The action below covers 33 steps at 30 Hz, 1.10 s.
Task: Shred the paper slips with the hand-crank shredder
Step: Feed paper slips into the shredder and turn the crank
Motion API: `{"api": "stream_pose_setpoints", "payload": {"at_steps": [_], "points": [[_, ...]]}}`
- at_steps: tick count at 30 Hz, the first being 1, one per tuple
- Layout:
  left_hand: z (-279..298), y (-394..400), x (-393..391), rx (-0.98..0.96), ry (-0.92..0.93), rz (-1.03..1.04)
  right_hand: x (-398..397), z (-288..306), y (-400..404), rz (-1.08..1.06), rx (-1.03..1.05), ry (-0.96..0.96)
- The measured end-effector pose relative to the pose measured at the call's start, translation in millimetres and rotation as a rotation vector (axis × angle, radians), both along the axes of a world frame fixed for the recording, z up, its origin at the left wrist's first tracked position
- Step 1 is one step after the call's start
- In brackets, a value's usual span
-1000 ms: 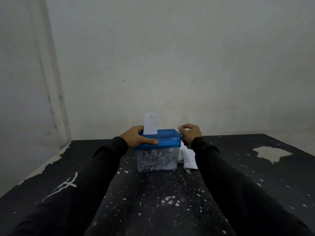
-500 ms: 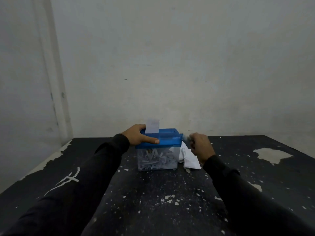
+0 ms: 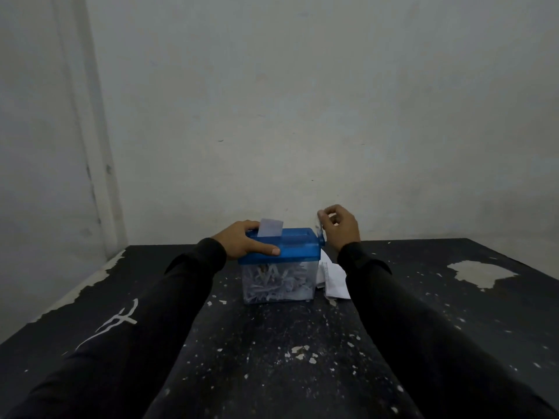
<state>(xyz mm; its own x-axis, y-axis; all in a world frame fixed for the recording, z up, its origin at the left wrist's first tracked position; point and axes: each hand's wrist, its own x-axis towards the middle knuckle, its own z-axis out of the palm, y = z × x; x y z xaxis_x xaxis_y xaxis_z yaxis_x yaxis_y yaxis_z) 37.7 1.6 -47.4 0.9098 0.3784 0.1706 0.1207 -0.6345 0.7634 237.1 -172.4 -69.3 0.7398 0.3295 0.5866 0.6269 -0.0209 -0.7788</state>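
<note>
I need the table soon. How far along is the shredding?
Done: the clear bin under the blue lid already holds plenty of shreds. In hand: one slip stands partly fed in the slot; the left hand steadies the lid while the right hand pinches the crank. Left: that slip, plus the loose slips lying right of the bin.

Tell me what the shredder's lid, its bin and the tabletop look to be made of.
Lid: most likely plastic, translucent blue and smooth with a faint sheen.
Bin: clear plastic by the look; the white shreds show through its wall.
Tabletop: a matte black coating, chipped into pale flecks and patches; the base beneath cannot be told.
</note>
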Motion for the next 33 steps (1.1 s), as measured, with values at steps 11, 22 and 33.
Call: {"api": "stream_pose_setpoints", "payload": {"at_steps": [11,22,33], "points": [[0,-2,-2,-0.018,0.005,-0.006,-17,-81,-51,0.049,-0.391,-0.124],[4,0,-2,0.058,0.06,0.015,-32,-11,-40,0.174,0.067,-0.123],[3,-3,-4,0.075,0.065,0.006,7,-13,1,-0.034,-0.169,0.096]]}}
